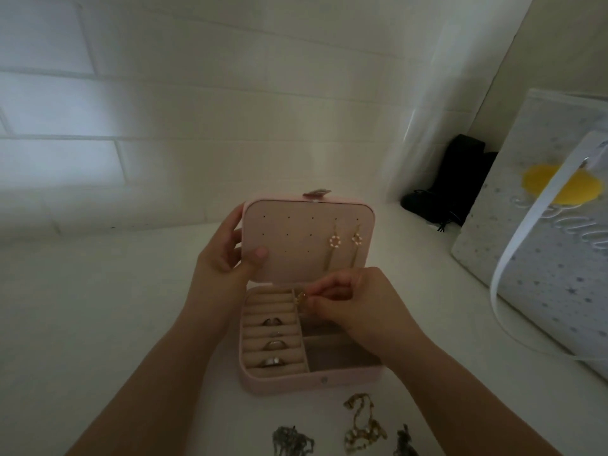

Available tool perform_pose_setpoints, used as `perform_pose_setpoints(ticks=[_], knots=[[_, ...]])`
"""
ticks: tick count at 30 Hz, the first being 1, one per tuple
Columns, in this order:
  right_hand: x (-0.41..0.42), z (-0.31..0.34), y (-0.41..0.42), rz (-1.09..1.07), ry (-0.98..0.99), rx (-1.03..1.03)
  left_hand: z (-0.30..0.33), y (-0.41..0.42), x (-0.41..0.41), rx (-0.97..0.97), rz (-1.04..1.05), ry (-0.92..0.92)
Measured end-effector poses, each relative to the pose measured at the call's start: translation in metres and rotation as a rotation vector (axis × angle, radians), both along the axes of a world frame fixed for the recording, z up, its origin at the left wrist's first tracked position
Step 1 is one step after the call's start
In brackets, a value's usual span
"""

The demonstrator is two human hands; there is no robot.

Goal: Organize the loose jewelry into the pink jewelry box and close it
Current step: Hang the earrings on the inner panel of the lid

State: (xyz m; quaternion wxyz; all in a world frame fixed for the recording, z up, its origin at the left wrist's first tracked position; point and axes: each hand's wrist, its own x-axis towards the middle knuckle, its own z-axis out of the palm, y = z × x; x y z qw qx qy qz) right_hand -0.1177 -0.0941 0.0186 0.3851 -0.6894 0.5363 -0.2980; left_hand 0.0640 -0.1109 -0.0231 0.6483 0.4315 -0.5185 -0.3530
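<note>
The pink jewelry box (296,385) sits open on the white surface, its lid (296,225) standing upright. My left hand (227,255) grips the lid's left edge, thumb on the inside. Two beaded drop earrings (335,241) hang from the lid's holes. My right hand (352,301) pinches a small gold piece (301,297) above the box's upper compartments. Several rings (272,344) sit in the ring rolls on the left. Loose jewelry lies in front of the box: a gold chain (362,426), a silver chain (291,441) and a dark piece (404,441).
A white tiled wall (197,110) rises behind the box. At the right stand a star-patterned grey bag with a yellow dot (533,245) and white strap, and a dark pouch (457,179) in the corner.
</note>
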Motion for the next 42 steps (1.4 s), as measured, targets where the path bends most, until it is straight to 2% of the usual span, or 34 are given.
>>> perform_pose_setpoints(ticks=[5,10,15,21,27,35,42], knots=[[-0.002,0.005,-0.003,0.009,0.065,-0.112,0.001,0.000,-0.001,0.005,0.002,0.007],[0.000,0.011,-0.006,-0.072,-0.042,-0.212,0.002,0.001,-0.001,0.003,-0.009,0.006],[0.002,0.024,-0.013,-0.214,-0.097,-0.411,0.002,0.002,-0.002,0.013,-0.006,0.033],[0.017,0.032,-0.027,-0.261,-0.064,-0.575,0.003,0.003,-0.002,0.030,0.002,0.064],[0.028,0.022,-0.034,-0.344,-0.118,-0.574,0.002,0.002,-0.002,0.041,0.026,0.079],[0.028,0.028,-0.033,-0.322,-0.172,-0.531,0.003,0.003,-0.003,0.031,0.015,0.068],[0.034,0.028,-0.033,-0.322,-0.106,-0.563,0.002,0.003,-0.002,0.022,0.009,0.078]])
